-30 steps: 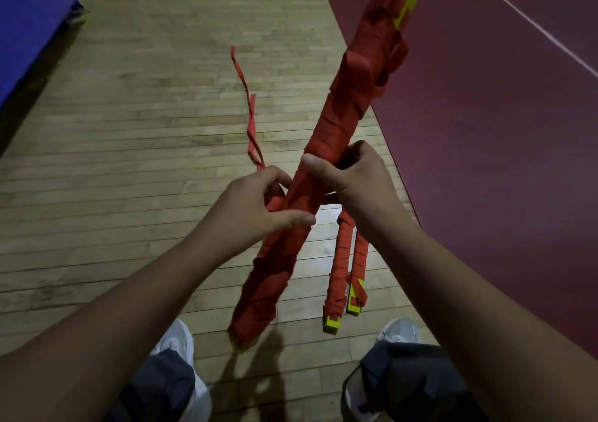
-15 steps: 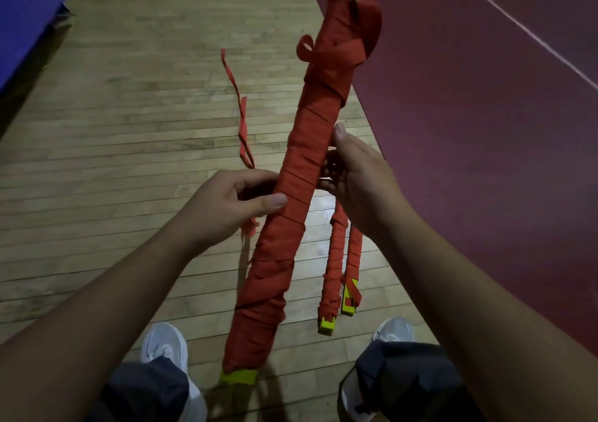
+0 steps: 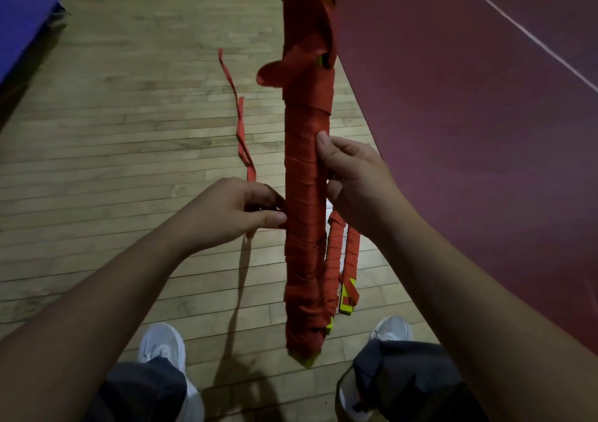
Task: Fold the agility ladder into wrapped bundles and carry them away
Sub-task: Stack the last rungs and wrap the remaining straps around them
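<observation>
The pale wooden plank floor [image 3: 129,163] lies below both grips. The dark red court surface [image 3: 469,130] runs outboard of the right grip [image 3: 352,182].

The long bundle of yellow ladder rungs wound in red strap [image 3: 305,195] stands nearly upright between the two grips, clear of the floor. Its top runs out of view above them. Your right grip is closed round the bundle, thumb laid up the front face and fingers behind.

Two short red-wrapped rung pieces [image 3: 336,260] hang just below the right grip, beside the bundle's lower half.

The thin loose red strap tail [image 3: 241,124] trails from the floor ahead into your left grip [image 3: 226,214], which pinches it at the bundle's left edge.

Probable faults from this position:

- **Unwinding.** Above the right grip the turns gape and one loop stands proud. Losing tension at the left grip would likely let them slip.
- **Twisted strap.** The tail appears twisted beyond the left grip. Wound in that way, it would sit bulky and loosen.
- **Snagging.** The hanging pieces swing free and could catch the strap on its next turn.
- **Tipping.** With only the right grip bearing the bundle, it could lean away.
</observation>
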The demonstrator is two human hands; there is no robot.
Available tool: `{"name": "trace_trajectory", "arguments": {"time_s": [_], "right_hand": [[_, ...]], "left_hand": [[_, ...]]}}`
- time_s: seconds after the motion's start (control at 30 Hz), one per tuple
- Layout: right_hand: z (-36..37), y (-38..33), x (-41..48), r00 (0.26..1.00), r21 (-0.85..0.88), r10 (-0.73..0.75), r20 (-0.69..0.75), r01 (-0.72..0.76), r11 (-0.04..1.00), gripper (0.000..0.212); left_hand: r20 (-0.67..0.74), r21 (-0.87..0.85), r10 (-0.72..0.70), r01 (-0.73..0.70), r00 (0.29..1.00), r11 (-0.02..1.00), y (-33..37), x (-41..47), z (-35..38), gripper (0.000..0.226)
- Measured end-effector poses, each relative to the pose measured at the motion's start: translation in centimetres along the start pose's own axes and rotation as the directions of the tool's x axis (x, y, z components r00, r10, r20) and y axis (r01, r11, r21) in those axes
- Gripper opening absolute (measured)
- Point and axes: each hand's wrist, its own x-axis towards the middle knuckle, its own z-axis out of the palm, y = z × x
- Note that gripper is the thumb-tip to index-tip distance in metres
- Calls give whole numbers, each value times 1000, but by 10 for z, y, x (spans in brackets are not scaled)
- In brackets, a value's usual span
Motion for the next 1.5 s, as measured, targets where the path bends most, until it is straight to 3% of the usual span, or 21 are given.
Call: {"name": "trace_trajectory", "arguments": {"time_s": [0.2, 0.37, 0.57, 0.63, 0.77, 0.87, 0.97, 1.13, 1.2, 1.3, 1.43, 1.5], "right_hand": [[-2, 2, 2, 993, -107, -32, -118, 19, 994, 32], [3, 3, 3, 969, -249, -73, -235, 12, 968, 37], [12, 7, 4, 956, -329, -77, -284, -22, 944, 50], [12, 7, 4, 960, -344, -69, -273, -30, 938, 47], [3, 7, 5, 973, -326, -36, -230, -42, 944, 49], [-2, 7, 5, 986, -192, -1, -164, -31, 981, 34], [-3, 5, 2, 999, -62, 35, -35, -37, 997, 42], [-3, -2, 2, 987, 162, 89, 136, -110, 981, 32], [-4, -4, 1, 989, 171, 83, 126, -104, 980, 33], [-5, -4, 3, 986, 186, 96, 134, -120, 975, 20], [-3, -6, 2, 995, 99, 78, 66, -84, 992, 16], [-4, -4, 4, 997, 7, 77, 3, -77, 997, 19]], "left_hand": [[-152, -62, -47, 38, 987, 997, 2, -1, -3, 8], [-276, -116, -56, 25, 959, 993, 10, -2, 13, 48], [-379, 224, 85, 2, 921, 975, 8, -2, 25, 42], [-362, 212, 77, 2, 929, 977, 6, -1, 23, 35], [-331, -19, -14, 8, 944, 1000, 2, 2, 16, 28], [-291, -125, -56, 20, 955, 992, 4, 3, 9, 21], [-213, -191, -48, 7, 976, 982, 4, 3, 2, 30], [-29, -262, -11, 3, 1000, 965, 3, 2, 6, 25], [30, -253, -1, 8, 1000, 967, 1, 1, 8, 27], [57, -112, 1, 5, 998, 994, 1, 0, 5, 14], [-30, 114, -20, 24, 999, 993, 1, -1, -7, 4], [-103, 97, -36, 46, 994, 994, 2, -2, -12, 7]]}}
